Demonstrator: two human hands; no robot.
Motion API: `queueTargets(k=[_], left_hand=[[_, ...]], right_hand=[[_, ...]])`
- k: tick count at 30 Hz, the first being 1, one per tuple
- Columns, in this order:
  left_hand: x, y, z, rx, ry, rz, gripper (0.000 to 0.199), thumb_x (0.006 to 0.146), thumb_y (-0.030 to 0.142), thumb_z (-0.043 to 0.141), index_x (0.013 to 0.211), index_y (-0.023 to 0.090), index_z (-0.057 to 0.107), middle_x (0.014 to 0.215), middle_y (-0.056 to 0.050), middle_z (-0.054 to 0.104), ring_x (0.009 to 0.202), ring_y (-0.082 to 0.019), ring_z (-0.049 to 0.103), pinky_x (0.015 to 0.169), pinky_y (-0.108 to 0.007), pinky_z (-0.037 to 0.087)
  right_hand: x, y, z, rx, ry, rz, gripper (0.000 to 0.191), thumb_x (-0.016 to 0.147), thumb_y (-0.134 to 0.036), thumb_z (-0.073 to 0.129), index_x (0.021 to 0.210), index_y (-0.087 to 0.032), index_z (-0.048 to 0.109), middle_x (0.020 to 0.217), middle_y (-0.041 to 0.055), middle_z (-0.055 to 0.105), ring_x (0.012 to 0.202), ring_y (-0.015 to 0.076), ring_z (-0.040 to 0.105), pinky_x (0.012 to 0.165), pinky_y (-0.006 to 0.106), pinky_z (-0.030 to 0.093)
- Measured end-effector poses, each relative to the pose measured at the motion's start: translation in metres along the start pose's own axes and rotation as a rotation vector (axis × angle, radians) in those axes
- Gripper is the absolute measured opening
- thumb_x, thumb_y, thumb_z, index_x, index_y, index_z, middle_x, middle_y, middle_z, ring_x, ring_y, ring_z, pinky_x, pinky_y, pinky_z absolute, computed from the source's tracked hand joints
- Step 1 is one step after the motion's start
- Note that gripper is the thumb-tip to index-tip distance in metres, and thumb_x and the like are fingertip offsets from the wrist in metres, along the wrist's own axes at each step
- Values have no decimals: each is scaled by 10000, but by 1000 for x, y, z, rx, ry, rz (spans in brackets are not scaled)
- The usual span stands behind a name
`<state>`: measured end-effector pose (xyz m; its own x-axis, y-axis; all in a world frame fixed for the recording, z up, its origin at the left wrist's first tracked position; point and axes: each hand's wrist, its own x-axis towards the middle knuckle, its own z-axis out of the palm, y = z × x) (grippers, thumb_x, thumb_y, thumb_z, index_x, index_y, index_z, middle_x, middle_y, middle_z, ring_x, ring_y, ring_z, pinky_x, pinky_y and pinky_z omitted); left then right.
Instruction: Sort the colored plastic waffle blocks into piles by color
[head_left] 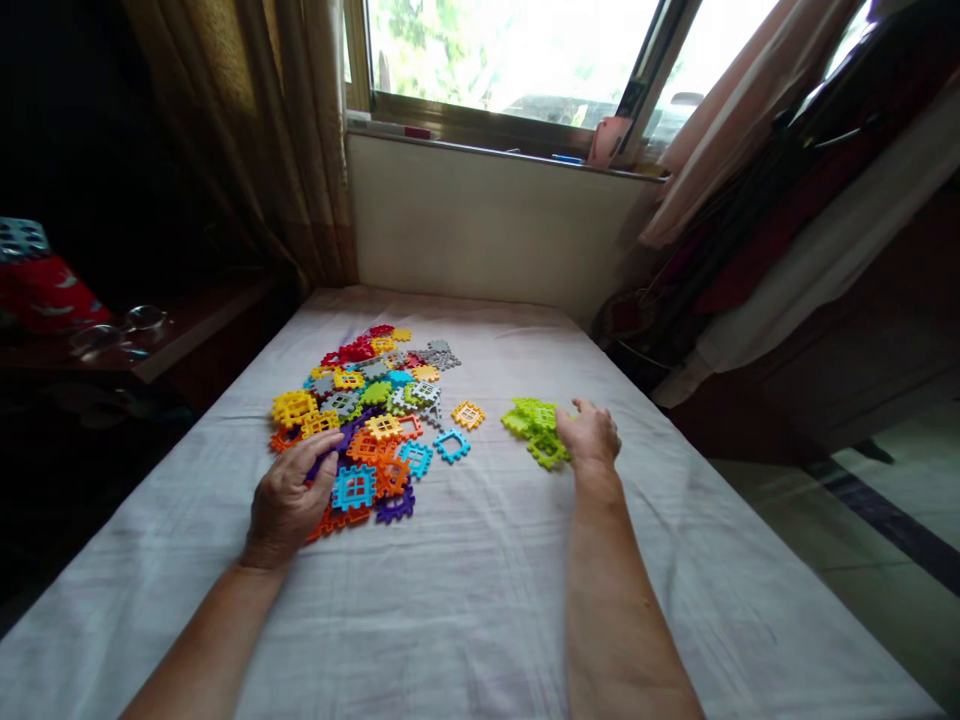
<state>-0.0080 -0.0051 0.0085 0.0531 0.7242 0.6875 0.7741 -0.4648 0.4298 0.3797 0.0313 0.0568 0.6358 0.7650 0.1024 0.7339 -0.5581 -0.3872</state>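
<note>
On the left part of the sheet-covered surface lies a heap of notched plastic building pieces (384,428) in many colours. My left hand (292,492) rests at its near left edge, thumb and fingers apart, around a purple building piece (354,430) that they partly hide. Further right sits a small group of lime-green building pieces (534,418). My right hand (592,435) is at the right side of this group, its fingers partly spread and touching or very close to the green pieces. Between the two groups lie a yellow-orange piece (469,415) and a blue square frame piece (452,446).
A white sheet (420,620) covers the surface. Beyond it are a wall and a window (495,60), with a pink cup (609,141) on the sill. Clothes (810,190) hang at right. Glasses (120,332) lie on a dark side table (195,335) at left.
</note>
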Motion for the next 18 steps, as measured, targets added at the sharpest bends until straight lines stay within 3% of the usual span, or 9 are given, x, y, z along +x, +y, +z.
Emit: queueTargets(k=[5,8,13,18], left_hand=[[4,-6,-2,62,6,-29,289,945,347,475,1075,211,694,1124,-65,748,1052,-213,690,992,-370,525],[13,-11,0,116,-34,-20,322,936,375,460,1051,209,712,1111,-76,751,1062,-233,679,1013,-401,497],[43,-18,11,295,-245,-13,288,879,375,522,1037,280,744,1237,-55,708,1210,-273,594,1094,-479,391],[69,-29,21,492,-396,-22,291,864,378,546,1074,331,742,1373,-56,624,1331,-309,482,1140,-570,254]], right_hand=[[-6,-16,1,69,116,-113,429,884,-346,526,1250,-193,689,1243,157,653,1127,286,618,960,382,474],[-15,-37,2,135,4,-235,355,903,-338,504,1137,-217,743,1136,106,712,999,222,663,906,305,485],[-38,-65,12,83,-263,-351,289,914,-343,518,1011,-262,778,957,46,776,894,188,698,766,248,474],[-48,-71,26,16,-328,-433,271,908,-367,536,976,-276,782,992,47,780,920,192,700,722,244,466]])
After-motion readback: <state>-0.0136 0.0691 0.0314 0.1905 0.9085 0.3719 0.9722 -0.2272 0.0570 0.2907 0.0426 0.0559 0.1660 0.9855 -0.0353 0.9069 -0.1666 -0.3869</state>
